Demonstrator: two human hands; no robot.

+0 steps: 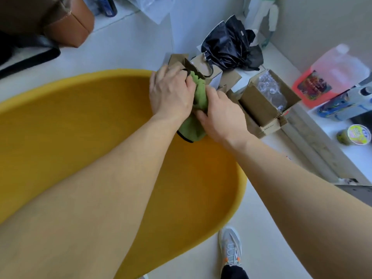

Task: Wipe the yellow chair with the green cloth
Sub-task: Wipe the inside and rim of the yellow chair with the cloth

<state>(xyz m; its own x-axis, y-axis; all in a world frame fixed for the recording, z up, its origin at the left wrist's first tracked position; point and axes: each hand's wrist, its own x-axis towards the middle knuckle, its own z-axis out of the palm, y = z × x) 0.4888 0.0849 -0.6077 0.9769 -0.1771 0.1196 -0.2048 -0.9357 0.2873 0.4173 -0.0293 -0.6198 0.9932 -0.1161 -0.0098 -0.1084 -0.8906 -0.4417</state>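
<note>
The yellow chair (80,121) fills the left and middle of the view, its curved seat seen from above. A green cloth (198,97) with a dark edge is bunched between both hands over the chair's far right rim. My left hand (171,93) grips the cloth's upper part with curled fingers. My right hand (223,115) clasps its lower right side, thumb pressed on the fabric. The cloth's lower end (191,133) hangs onto the seat surface. Much of the cloth is hidden by my fingers.
Open cardboard boxes (265,101) stand just beyond the chair's rim, a black umbrella (231,45) behind them. A pink liquid jug (332,77) and a small tub (356,134) sit at right. A brown box (66,23) is upper left. My shoe (230,246) rests on the white floor.
</note>
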